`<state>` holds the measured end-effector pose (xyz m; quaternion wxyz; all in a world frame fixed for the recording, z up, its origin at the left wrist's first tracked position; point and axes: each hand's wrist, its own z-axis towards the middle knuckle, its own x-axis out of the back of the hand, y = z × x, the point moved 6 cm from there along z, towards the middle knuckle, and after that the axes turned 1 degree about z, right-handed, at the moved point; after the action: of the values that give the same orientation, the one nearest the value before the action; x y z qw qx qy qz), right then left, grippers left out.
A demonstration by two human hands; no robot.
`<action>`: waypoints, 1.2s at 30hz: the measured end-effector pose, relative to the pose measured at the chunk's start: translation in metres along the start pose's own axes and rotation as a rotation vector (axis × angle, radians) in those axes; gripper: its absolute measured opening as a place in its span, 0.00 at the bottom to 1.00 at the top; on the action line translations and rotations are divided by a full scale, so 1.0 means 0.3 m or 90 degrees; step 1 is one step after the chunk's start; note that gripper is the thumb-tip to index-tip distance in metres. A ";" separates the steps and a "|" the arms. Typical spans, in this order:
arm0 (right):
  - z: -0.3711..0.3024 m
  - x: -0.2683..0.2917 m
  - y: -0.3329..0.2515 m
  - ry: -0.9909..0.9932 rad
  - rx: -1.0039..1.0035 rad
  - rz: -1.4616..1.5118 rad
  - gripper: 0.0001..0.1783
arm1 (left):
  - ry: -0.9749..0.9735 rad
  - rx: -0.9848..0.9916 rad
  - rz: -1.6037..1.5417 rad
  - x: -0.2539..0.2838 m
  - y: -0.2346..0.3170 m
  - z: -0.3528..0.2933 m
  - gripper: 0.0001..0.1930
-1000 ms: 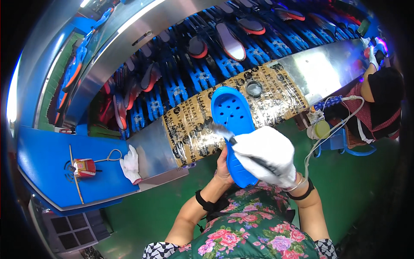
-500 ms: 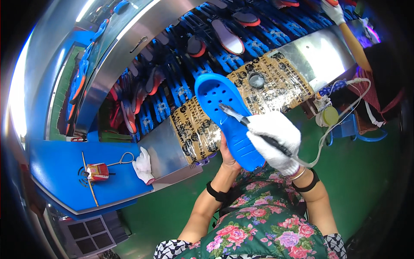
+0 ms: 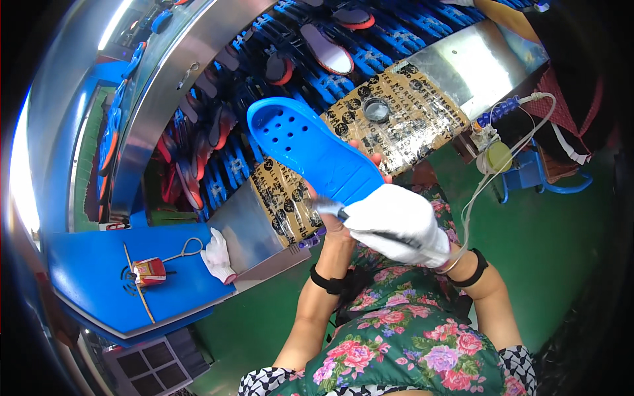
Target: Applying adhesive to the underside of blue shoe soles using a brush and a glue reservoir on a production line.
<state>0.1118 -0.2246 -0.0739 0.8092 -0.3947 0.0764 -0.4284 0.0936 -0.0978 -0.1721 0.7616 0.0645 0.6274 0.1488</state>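
A blue shoe sole (image 3: 310, 146) with several small holes in its far end lies slantwise in front of me, its holed end pointing to the far left. My left hand (image 3: 335, 223) is bare and grips the sole from below, with fingertips showing along its right edge. In a white knitted glove, my right hand (image 3: 396, 224) closes around a dark-handled brush (image 3: 328, 207) with a thin hose at its back end. The brush tip is at the sole's near left edge, blurred; whether it touches cannot be told.
Behind the sole, a conveyor of blue racks (image 3: 343, 89) carries dark soles with red edges. A tape-covered board (image 3: 416, 112) bears a small round cup (image 3: 376, 110). On the blue surface at left lie a white glove (image 3: 216, 256) and a red box (image 3: 150, 271). Another person's arm (image 3: 508, 20) reaches in at far right.
The sole has moved left and tilted further that way. My right hand has drawn the brush from the holed area back to the near left edge.
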 end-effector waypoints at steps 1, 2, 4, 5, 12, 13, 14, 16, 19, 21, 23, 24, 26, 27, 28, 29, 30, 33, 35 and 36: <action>0.008 0.021 0.002 -0.010 -0.025 0.047 0.14 | -0.004 -0.008 -0.003 -0.010 0.004 0.000 0.56; 0.004 0.034 0.036 0.035 -0.026 0.037 0.14 | 0.076 -0.052 -0.017 0.005 0.011 -0.004 0.56; 0.002 0.057 0.066 0.124 -0.101 0.029 0.16 | 0.201 -0.105 -0.015 0.007 0.011 0.001 0.55; -0.010 0.059 0.070 0.126 -0.109 0.028 0.16 | 0.208 -0.100 -0.018 0.018 0.011 0.000 0.55; -0.018 0.036 0.059 0.016 -0.083 0.133 0.12 | 0.101 -0.068 0.012 -0.004 0.025 -0.003 0.55; -0.032 0.043 0.084 0.076 -0.168 0.128 0.12 | 0.159 -0.079 -0.031 -0.014 0.023 0.000 0.56; -0.026 0.039 0.056 0.045 -0.077 0.049 0.13 | 0.115 -0.051 -0.019 -0.017 0.023 0.001 0.56; -0.033 -0.004 0.009 -0.035 0.056 -0.090 0.14 | 0.067 -0.025 -0.009 0.009 0.042 0.001 0.56; -0.058 -0.013 0.013 -0.078 -0.010 0.095 0.12 | 0.104 -0.041 0.058 0.055 0.063 -0.011 0.56; -0.062 0.019 0.081 -0.022 -0.139 0.175 0.13 | 0.066 -0.033 -0.006 0.034 0.051 -0.007 0.57; -0.058 0.044 0.096 0.026 -0.161 0.064 0.13 | 0.128 -0.056 -0.025 0.018 0.054 -0.017 0.53; -0.048 0.027 0.061 -0.007 -0.067 0.001 0.14 | 0.121 -0.025 0.022 0.030 0.068 -0.012 0.54; -0.060 0.002 0.014 -0.060 0.014 -0.009 0.15 | 0.079 0.018 0.090 0.045 0.085 -0.007 0.56; -0.076 -0.007 0.005 -0.078 -0.002 0.043 0.15 | 0.083 0.017 0.086 0.033 0.076 -0.006 0.56; -0.072 0.004 0.027 -0.078 -0.058 0.111 0.14 | 0.080 -0.014 0.058 0.011 0.073 -0.002 0.56; -0.070 0.012 0.052 -0.077 -0.113 0.179 0.12 | 0.078 -0.045 0.031 0.001 0.075 -0.001 0.56; -0.090 0.018 0.099 -0.002 -0.258 0.253 0.10 | 0.077 -0.001 0.043 0.018 0.083 -0.009 0.56; -0.073 0.030 0.092 -0.012 -0.162 0.081 0.12 | 0.060 0.047 0.000 0.041 0.082 -0.025 0.56; -0.082 -0.010 0.010 -0.084 0.009 -0.042 0.14 | 0.057 0.055 0.012 0.043 0.088 -0.020 0.56; -0.094 -0.021 -0.007 -0.096 -0.020 0.022 0.15 | 0.049 0.040 0.004 0.027 0.091 -0.017 0.56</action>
<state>0.0934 -0.2367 -0.0931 0.8138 -0.4368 0.0290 -0.3822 0.0861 -0.0699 -0.1729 0.7342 0.0844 0.6603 0.1336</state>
